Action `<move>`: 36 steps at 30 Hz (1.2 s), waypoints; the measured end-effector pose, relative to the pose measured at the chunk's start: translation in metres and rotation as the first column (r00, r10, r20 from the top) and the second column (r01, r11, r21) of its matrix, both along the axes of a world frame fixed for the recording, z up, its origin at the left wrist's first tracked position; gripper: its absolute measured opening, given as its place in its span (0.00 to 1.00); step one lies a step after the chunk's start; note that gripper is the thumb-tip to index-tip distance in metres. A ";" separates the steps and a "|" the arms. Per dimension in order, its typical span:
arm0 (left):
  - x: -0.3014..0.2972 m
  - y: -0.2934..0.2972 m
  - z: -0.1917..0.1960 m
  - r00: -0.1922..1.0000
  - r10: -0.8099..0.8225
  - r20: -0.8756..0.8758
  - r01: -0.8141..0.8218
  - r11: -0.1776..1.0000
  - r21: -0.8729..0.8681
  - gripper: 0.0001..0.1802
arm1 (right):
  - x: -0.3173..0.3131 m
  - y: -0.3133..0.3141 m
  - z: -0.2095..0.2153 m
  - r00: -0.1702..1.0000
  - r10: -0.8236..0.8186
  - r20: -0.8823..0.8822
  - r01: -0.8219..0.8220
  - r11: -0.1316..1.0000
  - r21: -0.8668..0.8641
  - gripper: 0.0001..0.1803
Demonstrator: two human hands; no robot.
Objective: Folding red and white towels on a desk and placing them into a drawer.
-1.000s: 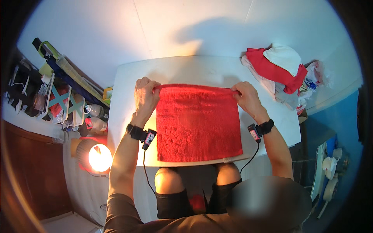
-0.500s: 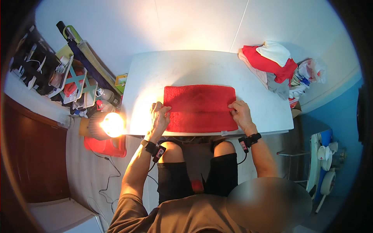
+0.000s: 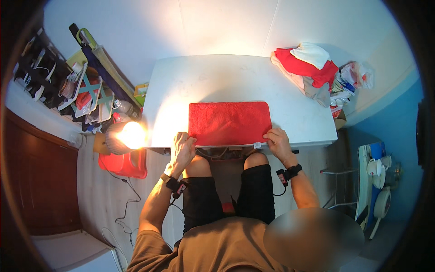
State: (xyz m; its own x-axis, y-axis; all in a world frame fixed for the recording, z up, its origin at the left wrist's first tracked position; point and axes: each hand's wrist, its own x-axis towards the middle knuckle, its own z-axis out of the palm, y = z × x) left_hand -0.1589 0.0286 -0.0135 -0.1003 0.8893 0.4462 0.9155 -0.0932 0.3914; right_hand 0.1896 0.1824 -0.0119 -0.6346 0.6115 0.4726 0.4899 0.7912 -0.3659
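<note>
A red towel (image 3: 229, 122) lies as a flat rectangle along the near edge of the white table. A small white label (image 3: 257, 145) sticks out from its near edge, toward the right. At the near left corner, my left hand (image 3: 182, 149) has its fingers closed on the towel's edge. My right hand (image 3: 277, 141) pinches the near right corner in the same way, thumb and fingers together. Both wrists wear a black strap with a small device.
On the table's (image 3: 176, 86) far right lies a heap of red, white and grey cloths (image 3: 308, 68), with plastic bags (image 3: 355, 77) beside it. A bright lamp (image 3: 131, 135) glows at the left edge, above a red stool (image 3: 124, 164). Shelves with clutter (image 3: 86, 93) stand farther left.
Both hands have moved toward me, from the towel's sides to its near corners. The crease across the towel's middle no longer shows, and the towel looks shorter front to back.
</note>
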 end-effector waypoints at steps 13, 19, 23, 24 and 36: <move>0.020 0.039 0.031 1.000 -0.006 0.014 0.005 1.000 0.025 0.20 | -0.049 0.007 0.037 0.993 -0.038 -0.113 0.032 0.998 -0.059 0.15; 0.041 0.114 0.003 0.996 0.021 -0.089 -0.046 0.958 -0.283 0.36 | -0.141 0.032 0.000 0.993 -0.041 0.115 0.038 0.999 0.030 0.28; 0.026 0.109 -0.021 0.986 -0.040 -0.162 -0.008 0.958 -0.286 0.39 | -0.121 0.037 -0.024 0.934 -0.075 0.349 0.080 0.997 0.001 0.33; 0.022 0.107 -0.024 0.988 -0.053 -0.145 0.012 0.962 -0.271 0.39 | -0.112 0.037 -0.028 0.954 -0.041 0.295 0.043 0.999 0.000 0.33; 0.031 0.103 -0.020 0.985 0.064 -0.159 -0.120 0.920 -0.373 0.41 | -0.028 0.038 -0.017 0.889 -0.368 0.271 0.407 0.908 -0.101 0.33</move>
